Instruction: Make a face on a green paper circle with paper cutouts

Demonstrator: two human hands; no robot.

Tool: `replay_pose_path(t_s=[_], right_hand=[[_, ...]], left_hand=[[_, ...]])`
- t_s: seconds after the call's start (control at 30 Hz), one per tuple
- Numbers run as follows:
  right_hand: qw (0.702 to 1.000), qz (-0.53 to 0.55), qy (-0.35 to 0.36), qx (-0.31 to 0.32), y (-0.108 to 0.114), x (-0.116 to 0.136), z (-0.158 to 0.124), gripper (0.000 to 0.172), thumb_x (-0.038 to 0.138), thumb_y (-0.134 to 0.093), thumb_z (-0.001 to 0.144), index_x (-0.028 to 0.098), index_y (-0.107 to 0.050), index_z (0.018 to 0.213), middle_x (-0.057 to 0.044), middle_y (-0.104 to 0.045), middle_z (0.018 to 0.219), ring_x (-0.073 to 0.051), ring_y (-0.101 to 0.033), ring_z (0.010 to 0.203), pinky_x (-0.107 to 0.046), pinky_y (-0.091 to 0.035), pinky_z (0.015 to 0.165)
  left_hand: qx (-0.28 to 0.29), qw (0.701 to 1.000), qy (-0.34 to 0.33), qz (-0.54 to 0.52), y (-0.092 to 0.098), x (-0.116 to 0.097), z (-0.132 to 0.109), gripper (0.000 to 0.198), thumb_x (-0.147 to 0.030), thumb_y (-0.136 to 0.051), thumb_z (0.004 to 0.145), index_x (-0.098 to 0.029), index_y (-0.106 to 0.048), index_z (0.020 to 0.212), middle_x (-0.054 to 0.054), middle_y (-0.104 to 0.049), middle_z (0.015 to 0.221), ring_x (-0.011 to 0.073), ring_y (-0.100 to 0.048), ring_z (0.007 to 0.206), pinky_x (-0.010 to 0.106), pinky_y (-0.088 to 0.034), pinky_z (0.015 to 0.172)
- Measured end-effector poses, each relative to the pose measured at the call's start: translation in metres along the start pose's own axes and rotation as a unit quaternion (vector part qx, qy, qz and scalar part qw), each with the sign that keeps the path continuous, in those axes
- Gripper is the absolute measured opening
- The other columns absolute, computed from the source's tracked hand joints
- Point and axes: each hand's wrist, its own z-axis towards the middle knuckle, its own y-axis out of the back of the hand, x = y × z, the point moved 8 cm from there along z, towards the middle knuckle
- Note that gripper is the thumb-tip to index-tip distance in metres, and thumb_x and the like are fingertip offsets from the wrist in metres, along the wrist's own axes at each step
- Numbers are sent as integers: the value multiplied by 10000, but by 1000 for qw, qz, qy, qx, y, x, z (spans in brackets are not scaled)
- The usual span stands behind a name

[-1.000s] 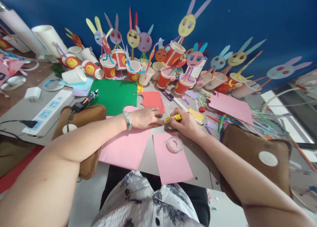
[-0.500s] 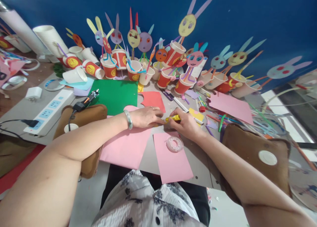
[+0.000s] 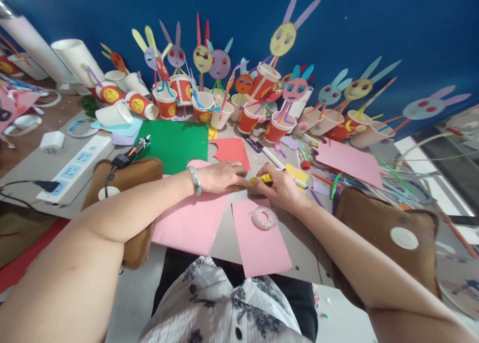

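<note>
My right hand [image 3: 280, 187] grips a short yellow pen-like tool [image 3: 264, 178]; its exact kind is hard to make out. The tool's tip points left, close to the fingertips of my left hand [image 3: 224, 177]. My left hand lies flat with fingers stretched to the right, over the top edge of a large pink sheet [image 3: 194, 221]. What lies under its fingertips is mostly hidden. Below my right hand, a roll of clear tape [image 3: 264, 217] rests on a smaller pink sheet [image 3: 258, 253]. A red paper with cut-out edges [image 3: 232, 151] lies just beyond my left hand.
Paper cups with rabbit figures [image 3: 279, 126] line the blue wall. A green sheet [image 3: 175, 143], a power strip [image 3: 75, 168] and a brown cushion [image 3: 97, 173] are at left. Markers [image 3: 273, 157], another pink sheet [image 3: 352, 163] and a second brown cushion [image 3: 374, 233] lie right.
</note>
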Motion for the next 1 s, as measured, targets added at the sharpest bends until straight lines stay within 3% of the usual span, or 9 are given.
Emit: replay_pose_path(t_s=[0.17, 0.33, 0.53, 0.63, 0.77, 1.0], right_hand=[[1000, 4, -1, 9, -2, 0, 0, 122, 346, -550, 843, 226, -528, 849, 26, -585, 620, -126, -504, 488, -254, -389, 537], [1000, 5, -27, -7, 0, -4, 0, 150, 374, -541, 841, 225, -535, 856, 34, -559, 566, -141, -505, 492, -263, -381, 533], [998, 25, -33, -46, 9, -8, 0, 142, 374, -561, 820, 235, -529, 829, -6, -635, 696, -163, -572, 600, -276, -433, 583], [1000, 17, -10, -15, 7, -7, 1, 126, 353, -573, 798, 236, -527, 807, -10, -645, 726, -169, -590, 633, -282, -450, 614], [999, -6, 23, 28, 0, -4, 2, 128, 356, -562, 822, 235, -530, 848, -8, -637, 718, -166, -575, 609, -281, -432, 604], [1000, 2, 15, -11, 4, -5, 2, 156, 388, -534, 848, 234, -511, 849, -26, -620, 735, -184, -571, 647, -302, -432, 629]], left_hand=[[-23, 1000, -6, -17, 2, 0, 0, 297, -288, -493, 997, -235, -659, 1238, 106, -622, 1094, 226, -526, 1003, 342, -420, 845], [-12, 1000, -8, -4, 1, -1, 0, 307, -294, -473, 1005, -233, -650, 1248, 106, -624, 1098, 224, -530, 1000, 345, -423, 859], [-33, 999, -19, -13, 0, 0, 0, 259, -294, -514, 987, -207, -686, 1160, 110, -626, 1052, 226, -538, 986, 348, -427, 853], [-43, 999, -22, -20, 0, 1, 0, 251, -284, -539, 974, -209, -687, 1162, 109, -622, 1035, 226, -534, 980, 347, -427, 852], [-36, 999, -18, -19, 0, 1, 0, 282, -291, -525, 981, -229, -667, 1216, 107, -620, 1063, 229, -527, 984, 353, -426, 862], [-9, 1000, -10, -8, -1, 0, 0, 295, -306, -477, 1004, -208, -668, 1207, 111, -623, 1101, 230, -529, 1016, 354, -422, 888]])
